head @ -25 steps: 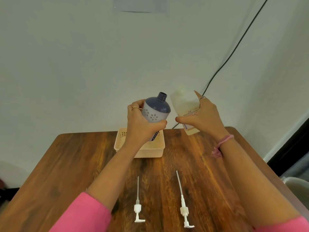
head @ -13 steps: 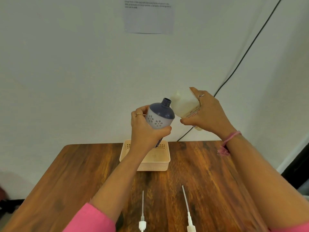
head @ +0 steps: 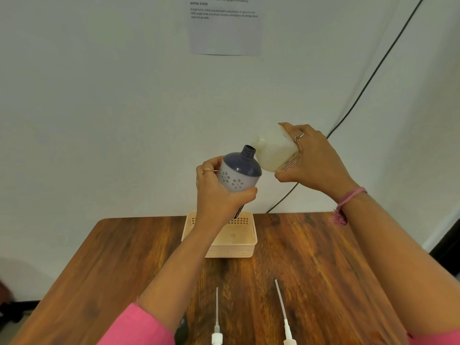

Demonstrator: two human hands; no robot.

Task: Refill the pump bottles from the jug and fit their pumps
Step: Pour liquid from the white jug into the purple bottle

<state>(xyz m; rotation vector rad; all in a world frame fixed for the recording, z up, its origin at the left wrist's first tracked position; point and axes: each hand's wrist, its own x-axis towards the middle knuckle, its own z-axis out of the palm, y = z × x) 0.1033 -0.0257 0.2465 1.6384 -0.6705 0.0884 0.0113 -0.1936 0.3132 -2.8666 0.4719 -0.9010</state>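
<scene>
Mid-frame: left hand (head: 219, 195) wraps the pump bottle (head: 237, 174), neck open, tilted right. Right hand (head: 313, 163) grips the jug (head: 273, 153), tipped at that neck. Jug likely heavy, sloshy, slick; hold its body. Pumps (head: 286, 322) lie at bottom centre.

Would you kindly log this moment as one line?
left hand: holds pump bottle | right hand: tilts jug | pumps: on table
</scene>
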